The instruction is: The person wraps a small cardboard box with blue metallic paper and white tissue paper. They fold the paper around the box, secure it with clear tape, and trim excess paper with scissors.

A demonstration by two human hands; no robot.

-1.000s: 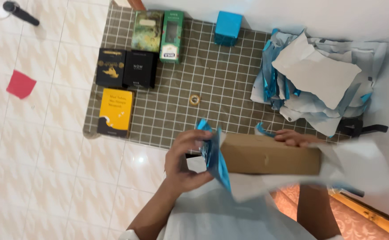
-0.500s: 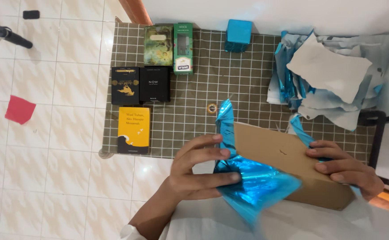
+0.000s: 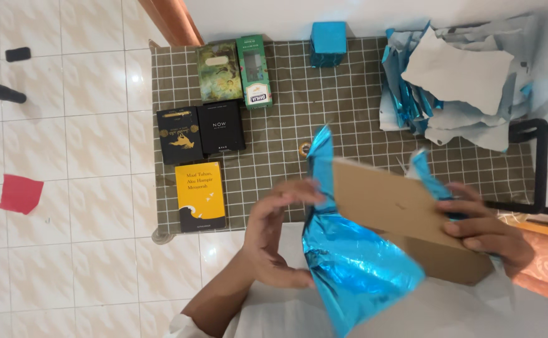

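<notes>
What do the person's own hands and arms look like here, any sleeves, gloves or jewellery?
Both hands are bare: no gloves, and no rings or watch that can be seen. The left hand has a bare forearm, with what looks like a white sleeve edge at the bottom of the picture. The right hand shows only to the wrist, so any sleeve there is hidden.

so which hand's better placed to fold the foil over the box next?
Probably left. The left hand already lies against the blue foil at the box end, while the right hand grips the far end, steadying it.
</notes>
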